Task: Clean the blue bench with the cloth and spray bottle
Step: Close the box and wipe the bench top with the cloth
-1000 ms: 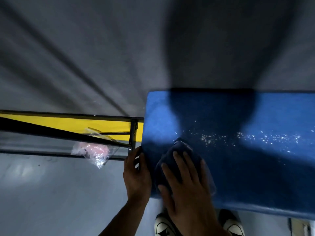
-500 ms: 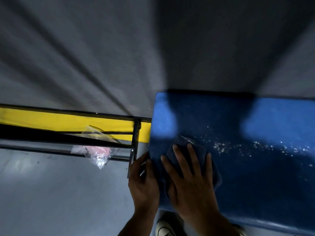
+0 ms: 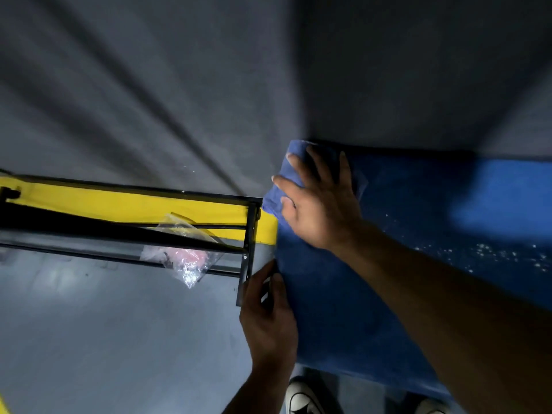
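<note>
Head view is looking steeply down at a blue bench (image 3: 403, 264) that is filling the right half of the frame, its left edge running from the upper centre down toward the lower centre. At the far left corner of the bench the right hand (image 3: 319, 204) is lying flat on a blue cloth (image 3: 276, 201), fingers (image 3: 301, 167) spread wide and pressing it onto the surface; the cloth is bunching under the palm and is hanging slightly past the left edge. The forearm is stretching diagonally from the lower right of the frame across the bench top. White specks (image 3: 493, 252) are sitting on the bench at the right of the frame, well apart from the cloth, with bare blue surface lying open between them and the hand.

Lower down, the left hand (image 3: 268, 318) is resting against the left edge of the bench, fingers held close together and curling at the edge, touching it; whether they are gripping anything else cannot be told. Just beside this hand a black metal frame (image 3: 249, 243) with a yellow panel (image 3: 134, 204) is butting up near the bench, leaving only a narrow gap. A clear plastic bag (image 3: 185, 255) with something pink inside is lying across the frame bars at centre left. Grey floor (image 3: 104, 339) is spreading open at lower left, and a white shoe (image 3: 301, 398) is showing at the bottom edge, below the near edge of the bench. No spray bottle is in view.
</note>
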`<state>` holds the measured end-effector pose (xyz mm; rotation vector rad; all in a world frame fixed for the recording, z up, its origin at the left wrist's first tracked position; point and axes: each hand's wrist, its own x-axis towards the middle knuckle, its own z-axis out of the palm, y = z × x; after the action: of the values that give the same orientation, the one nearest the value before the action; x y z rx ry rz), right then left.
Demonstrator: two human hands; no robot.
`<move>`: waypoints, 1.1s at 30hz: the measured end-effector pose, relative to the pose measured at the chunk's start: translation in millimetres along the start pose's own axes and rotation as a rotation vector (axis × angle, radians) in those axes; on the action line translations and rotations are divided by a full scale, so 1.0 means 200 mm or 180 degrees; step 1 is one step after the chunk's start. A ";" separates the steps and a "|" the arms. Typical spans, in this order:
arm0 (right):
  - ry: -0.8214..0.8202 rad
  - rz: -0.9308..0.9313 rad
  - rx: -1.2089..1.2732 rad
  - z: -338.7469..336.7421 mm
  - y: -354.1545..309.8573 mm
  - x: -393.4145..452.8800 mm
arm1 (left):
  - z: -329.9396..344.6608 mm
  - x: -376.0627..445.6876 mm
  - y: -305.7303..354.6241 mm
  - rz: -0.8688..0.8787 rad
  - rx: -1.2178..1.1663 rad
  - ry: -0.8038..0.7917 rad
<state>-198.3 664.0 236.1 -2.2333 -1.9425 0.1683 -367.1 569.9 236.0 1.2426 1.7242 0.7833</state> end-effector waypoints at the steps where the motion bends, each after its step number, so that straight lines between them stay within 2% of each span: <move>1: -0.0053 0.0023 -0.0006 0.00 0.00 0.03 | 0.00 0.00 0.00 0.0014 -0.0005 0.0002; 7: -0.0152 0.0204 -0.0097 -0.01 -0.02 0.02 | 0.00 -0.01 -0.01 0.0047 -0.0121 -0.0034; 11: -0.0208 0.0555 -0.0108 -0.06 -0.06 -0.10 | 0.00 -0.01 -0.03 0.0141 -0.0177 -0.0053; 19: -0.0117 0.1005 -0.0007 -0.11 -0.14 -0.76 | -0.01 -0.03 -0.03 0.0515 0.0293 -0.0009; 25: 0.0279 0.1135 -0.0139 -0.03 -0.18 -1.26 | 0.02 -0.04 -0.02 0.0478 0.0436 -0.0106; 28: 0.0328 0.1134 -0.0234 -0.02 -0.17 -1.26 | 0.03 -0.02 0.02 0.0789 0.0607 -0.0049; 30: 0.0276 0.1099 -0.0174 -0.02 -0.15 -1.19 | 0.07 0.02 0.05 0.1129 0.0830 -0.0179; 33: 0.0037 0.0998 -0.0111 -0.03 -0.08 -1.04 | 0.11 0.03 0.06 0.1251 0.0889 -0.0440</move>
<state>-242.0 460.3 239.8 -2.5432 -1.5889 0.1622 -342.8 578.9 234.5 1.8197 1.5319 0.6719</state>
